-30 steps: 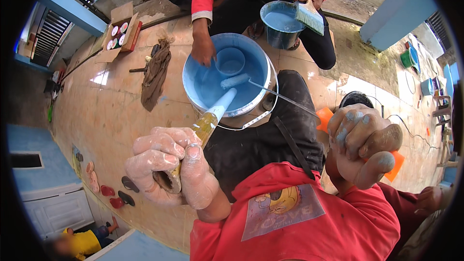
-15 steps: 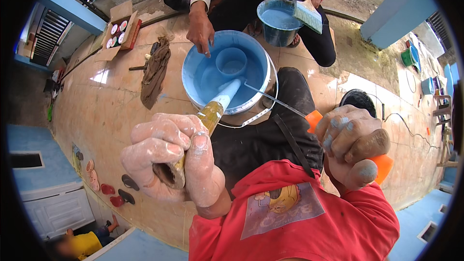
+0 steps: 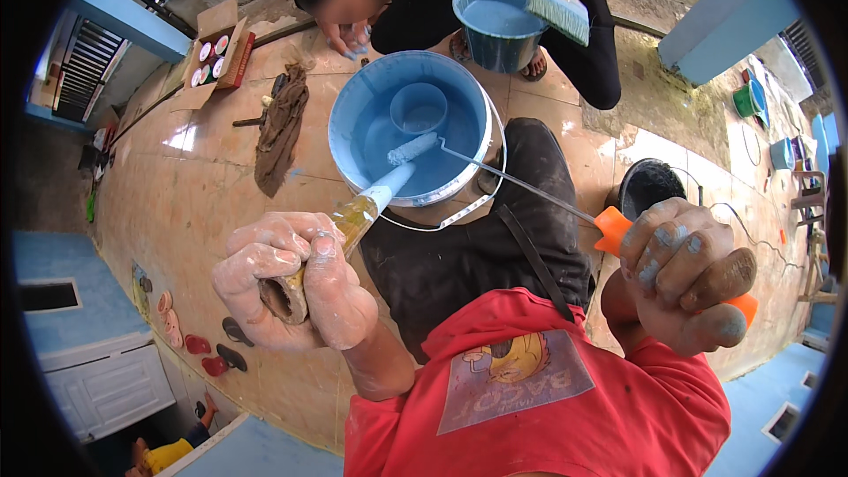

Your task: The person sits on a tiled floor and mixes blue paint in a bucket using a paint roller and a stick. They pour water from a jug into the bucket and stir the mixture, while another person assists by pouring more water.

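Note:
My left hand (image 3: 296,278), whitened with dust, is wrapped round a hollow bamboo stick (image 3: 355,221). Its far end is coated in light blue and reaches into a large paint bucket (image 3: 352,128). In my right hand (image 3: 685,274), fingers spotted with blue, is the orange handle of a paint roller (image 3: 412,148). The roller's paint-covered sleeve lies inside the bucket, by the stick's coated end. A small round blue container (image 3: 419,97) sits inside the bucket near its far side. The bucket's wire handle hangs down on the near right.
Across from me, a person holds a wide paintbrush (image 3: 558,13) by a smaller paint bucket (image 3: 501,22). A brown rag (image 3: 281,132) and an open carton (image 3: 221,57) lie left. A black bucket (image 3: 649,190) stands right. Sandals (image 3: 231,358) lie at lower left.
My right hand has moved right and drawn the roller back, so its sleeve now shows. My left hand and stick shifted slightly left. The other person bent forward, one hand leaving the bucket's rim.

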Demonstrator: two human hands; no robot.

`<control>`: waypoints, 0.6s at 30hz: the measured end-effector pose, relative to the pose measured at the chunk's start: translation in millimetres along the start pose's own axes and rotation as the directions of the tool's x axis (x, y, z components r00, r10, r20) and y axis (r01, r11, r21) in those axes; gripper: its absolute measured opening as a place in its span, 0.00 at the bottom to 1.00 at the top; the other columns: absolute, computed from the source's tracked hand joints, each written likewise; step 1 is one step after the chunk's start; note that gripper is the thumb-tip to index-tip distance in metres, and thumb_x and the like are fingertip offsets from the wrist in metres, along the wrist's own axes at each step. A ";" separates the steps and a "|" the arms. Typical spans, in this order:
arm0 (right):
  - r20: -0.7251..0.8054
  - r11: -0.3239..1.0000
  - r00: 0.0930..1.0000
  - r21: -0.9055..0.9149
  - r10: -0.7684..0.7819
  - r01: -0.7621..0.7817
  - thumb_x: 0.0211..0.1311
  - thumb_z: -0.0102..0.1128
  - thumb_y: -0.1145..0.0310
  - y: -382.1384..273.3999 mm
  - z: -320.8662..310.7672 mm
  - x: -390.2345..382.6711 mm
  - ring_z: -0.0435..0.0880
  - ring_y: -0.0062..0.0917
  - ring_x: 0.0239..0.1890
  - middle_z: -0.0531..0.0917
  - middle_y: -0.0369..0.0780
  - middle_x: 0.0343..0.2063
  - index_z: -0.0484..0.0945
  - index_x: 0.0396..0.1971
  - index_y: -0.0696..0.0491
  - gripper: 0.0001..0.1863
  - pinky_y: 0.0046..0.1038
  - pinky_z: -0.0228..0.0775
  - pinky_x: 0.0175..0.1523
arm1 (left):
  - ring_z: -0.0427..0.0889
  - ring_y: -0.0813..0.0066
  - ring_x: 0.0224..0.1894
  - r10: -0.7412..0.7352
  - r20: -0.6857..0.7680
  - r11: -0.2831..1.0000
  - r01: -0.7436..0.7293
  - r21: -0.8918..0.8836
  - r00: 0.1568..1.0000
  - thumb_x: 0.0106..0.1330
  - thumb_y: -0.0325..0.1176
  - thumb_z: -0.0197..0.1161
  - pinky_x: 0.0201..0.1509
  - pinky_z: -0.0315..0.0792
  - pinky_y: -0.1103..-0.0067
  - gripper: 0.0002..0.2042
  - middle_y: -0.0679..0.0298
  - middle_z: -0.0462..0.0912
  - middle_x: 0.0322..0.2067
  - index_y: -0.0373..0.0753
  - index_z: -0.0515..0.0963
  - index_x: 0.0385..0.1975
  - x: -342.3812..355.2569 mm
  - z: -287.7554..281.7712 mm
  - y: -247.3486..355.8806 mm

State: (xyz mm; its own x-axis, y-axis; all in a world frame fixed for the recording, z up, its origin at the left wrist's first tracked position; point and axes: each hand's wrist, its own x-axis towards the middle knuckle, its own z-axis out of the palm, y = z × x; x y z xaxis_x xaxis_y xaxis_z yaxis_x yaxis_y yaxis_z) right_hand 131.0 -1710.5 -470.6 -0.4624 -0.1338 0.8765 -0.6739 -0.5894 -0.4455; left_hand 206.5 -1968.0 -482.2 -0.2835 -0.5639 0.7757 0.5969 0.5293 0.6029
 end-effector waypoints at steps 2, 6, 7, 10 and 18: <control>0.012 1.000 1.000 -0.001 -0.003 0.003 0.78 0.56 0.48 -0.5 -0.4 1.0 0.68 0.21 0.10 0.70 0.33 0.13 0.67 0.26 0.51 0.24 0.26 0.70 0.15 | 0.72 0.72 0.23 0.021 0.016 0.999 -0.021 0.031 1.000 0.50 0.18 0.59 0.25 0.74 0.79 0.11 0.61 0.68 0.25 0.35 0.67 0.33 0.9 -3.1 -1.5; 0.043 1.000 0.999 -0.023 -0.013 0.014 0.77 0.58 0.49 3.3 -1.6 1.9 0.68 0.21 0.09 0.69 0.33 0.13 0.67 0.26 0.51 0.24 0.26 0.69 0.15 | 0.72 0.72 0.23 0.020 0.002 0.999 -0.021 0.024 1.000 0.50 0.18 0.58 0.23 0.74 0.78 0.11 0.61 0.67 0.24 0.35 0.68 0.33 1.8 -1.2 2.8; 0.044 1.000 0.999 -0.021 -0.021 0.022 0.77 0.59 0.50 5.9 -1.3 1.7 0.68 0.21 0.10 0.70 0.34 0.13 0.67 0.26 0.52 0.24 0.26 0.69 0.15 | 0.72 0.72 0.23 0.020 -0.015 1.000 -0.020 0.006 1.000 0.50 0.18 0.58 0.22 0.73 0.78 0.11 0.61 0.67 0.24 0.35 0.69 0.32 2.8 1.1 6.0; 0.043 1.000 0.999 -0.012 -0.025 0.025 0.75 0.63 0.51 13.5 3.5 -2.0 0.68 0.21 0.10 0.71 0.34 0.13 0.68 0.26 0.53 0.24 0.26 0.68 0.15 | 0.71 0.72 0.23 0.014 -0.043 0.998 -0.016 -0.055 0.999 0.48 0.19 0.58 0.20 0.70 0.78 0.10 0.62 0.66 0.24 0.36 0.71 0.31 7.5 8.0 16.9; 0.132 0.998 0.991 0.050 0.025 -0.032 0.70 0.68 0.53 18.8 13.0 -10.4 0.69 0.21 0.11 0.72 0.33 0.12 0.70 0.25 0.51 0.22 0.26 0.69 0.17 | 0.72 0.71 0.23 -0.007 0.011 0.984 0.009 -0.175 1.000 0.49 0.19 0.58 0.23 0.73 0.75 0.12 0.60 0.69 0.27 0.35 0.71 0.35 17.2 20.6 24.0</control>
State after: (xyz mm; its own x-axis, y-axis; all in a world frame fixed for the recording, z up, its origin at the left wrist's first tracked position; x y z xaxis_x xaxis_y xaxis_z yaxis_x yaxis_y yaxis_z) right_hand 130.7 -1730.5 -485.7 -0.3994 -0.2526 0.8813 -0.6293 -0.6236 -0.4638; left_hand 200.5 -1951.9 -450.6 -0.2955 -0.5608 0.7734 0.7169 0.4050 0.5675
